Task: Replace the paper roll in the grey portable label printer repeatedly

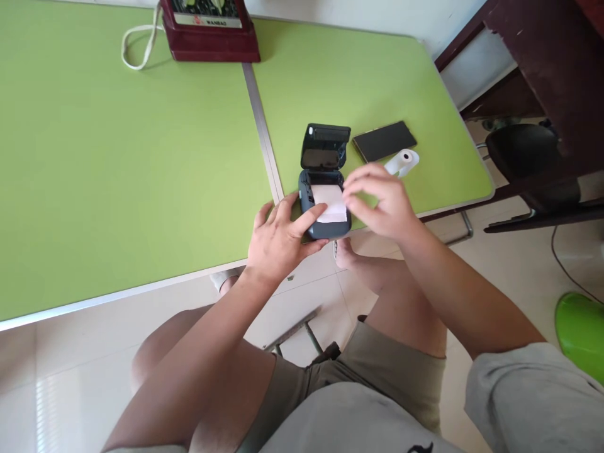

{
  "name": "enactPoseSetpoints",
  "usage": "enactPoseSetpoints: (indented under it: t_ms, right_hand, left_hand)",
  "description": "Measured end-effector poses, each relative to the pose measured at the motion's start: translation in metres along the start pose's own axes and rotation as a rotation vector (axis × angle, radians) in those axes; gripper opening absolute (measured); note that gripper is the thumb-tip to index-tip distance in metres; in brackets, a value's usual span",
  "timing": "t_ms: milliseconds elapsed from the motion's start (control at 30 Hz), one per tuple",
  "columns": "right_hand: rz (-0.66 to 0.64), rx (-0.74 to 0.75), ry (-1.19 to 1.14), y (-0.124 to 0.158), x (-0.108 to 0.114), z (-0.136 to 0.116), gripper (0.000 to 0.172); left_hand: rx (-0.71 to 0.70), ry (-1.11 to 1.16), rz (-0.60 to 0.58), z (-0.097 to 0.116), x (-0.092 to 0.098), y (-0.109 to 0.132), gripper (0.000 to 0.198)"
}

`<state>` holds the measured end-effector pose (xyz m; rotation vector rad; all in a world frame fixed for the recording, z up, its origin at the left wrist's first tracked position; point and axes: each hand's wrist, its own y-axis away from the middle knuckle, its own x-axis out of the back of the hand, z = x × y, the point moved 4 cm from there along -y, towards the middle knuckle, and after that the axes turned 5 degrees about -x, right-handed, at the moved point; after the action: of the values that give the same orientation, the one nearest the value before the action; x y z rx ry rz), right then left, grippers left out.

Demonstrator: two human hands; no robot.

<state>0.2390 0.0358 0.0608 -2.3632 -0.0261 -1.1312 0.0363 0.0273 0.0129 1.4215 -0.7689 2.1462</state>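
A small dark portable printer (317, 230) sits at the table's front edge with its lid (325, 146) raised. White paper (331, 201) lies over its open bay, the free end toward me. My left hand (279, 242) grips the printer from the left, its thumb pressing on the paper and the other fingers along the side. At the printer's right side is my right hand (380, 198), fingers bent and tips drawn together by the paper's right edge. Whether those tips hold the paper cannot be made out.
On the green table (141, 157), a dark phone (384, 141) and a small white paper roll (401, 162) lie to the right. A maroon desk item (212, 44) with a white cord stands at the back. A black chair (523, 157) and a green stool (580, 333) are at right.
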Motion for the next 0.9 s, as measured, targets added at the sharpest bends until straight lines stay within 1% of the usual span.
enactPoseSetpoints:
  t_ms: [33,67,100,167,200,233,267,333,400,467,533,667,733,900]
  right_hand:
    - [0.051,-0.079,-0.016,-0.003,0.0,0.01,0.013]
    - [0.098,-0.169,-0.045,-0.007,0.0,0.022,0.017]
    - [0.126,-0.253,-0.101,-0.011,-0.003,0.033,0.027]
    - [0.111,-0.339,-0.26,-0.018,-0.013,0.052,0.05]
    - [0.093,-0.351,-0.317,-0.021,-0.018,0.058,0.056]
    - [0.089,-0.359,-0.349,-0.022,-0.022,0.062,0.058]
    - [0.1,-0.373,-0.349,-0.021,-0.024,0.064,0.055]
    - [0.155,-0.408,-0.306,-0.016,-0.022,0.064,0.045]
    - [0.182,-0.406,-0.284,-0.007,-0.019,0.059,0.039]
    - [0.141,-0.362,-0.305,0.0,-0.019,0.052,0.038]
    - [0.071,-0.349,-0.342,0.004,-0.023,0.047,0.04]
    - [-0.128,-0.402,-0.406,0.001,-0.033,0.041,0.046]
    - [-0.199,-0.413,-0.409,-0.002,-0.034,0.038,0.047]
    - [-0.278,-0.406,-0.359,-0.006,-0.031,0.037,0.051]
  left_hand:
    - [-0.003,0.006,-0.003,0.0,0.0,0.0,0.064]
    - [-0.005,0.011,-0.005,0.0,0.0,-0.001,0.064]
    - [-0.004,0.016,-0.008,0.0,0.0,-0.001,0.064]
    - [0.009,0.026,-0.009,-0.001,0.0,-0.001,0.064]
    - [0.017,0.029,-0.01,-0.001,0.0,-0.002,0.064]
    - [0.024,0.03,-0.011,-0.001,0.0,-0.002,0.064]
    - [0.028,0.03,-0.014,-0.001,0.0,-0.002,0.064]
    - [0.027,0.028,-0.022,0.0,0.0,-0.002,0.064]
    - [0.023,0.025,-0.027,0.001,0.0,-0.002,0.063]
    - [0.018,0.02,-0.027,0.001,0.0,-0.002,0.063]
    - [0.014,0.012,-0.023,0.0,0.0,-0.001,0.064]
    - [0.028,0.006,0.008,-0.002,-0.001,-0.001,0.085]
    - [0.04,0.009,0.016,-0.002,-0.001,-0.001,0.092]
    - [0.055,0.024,0.013,-0.002,-0.002,-0.002,0.088]
